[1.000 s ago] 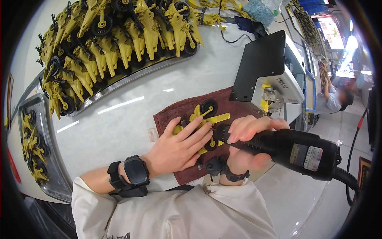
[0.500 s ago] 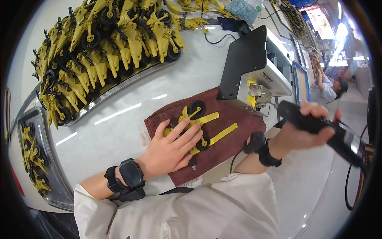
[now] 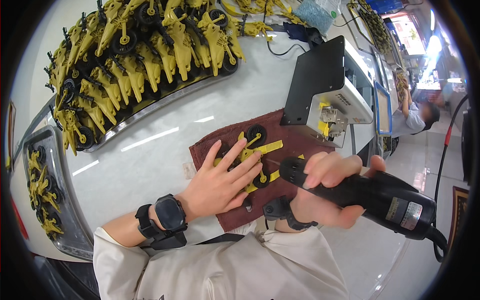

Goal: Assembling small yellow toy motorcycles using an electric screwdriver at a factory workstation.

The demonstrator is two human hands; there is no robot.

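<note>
My left hand (image 3: 220, 177) lies with fingers spread over a small yellow toy motorcycle (image 3: 256, 136), pressing it to a dark red cloth (image 3: 212, 142). The hand hides much of the toy; two black wheels and some yellow parts show past the fingertips. In my right hand (image 3: 325, 182) is a black electric screwdriver (image 3: 385, 200), fingers wrapped round its body. Its thin bit points left at the toy, close to the left fingertips; whether it touches is unclear. Yellow strips (image 3: 270, 147) lie on the cloth beside the wheels.
A box-shaped bench machine (image 3: 317, 75), black and silver, stands at the cloth's far right. A metal tray (image 3: 160, 97) piled with yellow toy motorcycles fills the far left; a smaller tray (image 3: 70, 227) sits nearer. The screwdriver's cord (image 3: 437, 237) hangs at right. Another person (image 3: 412, 115) works beyond.
My right hand has brought the screwdriver left and nearer, from beside the machine to over the cloth, its bit now by the toy. My left hand stays on the toy motorcycle.
</note>
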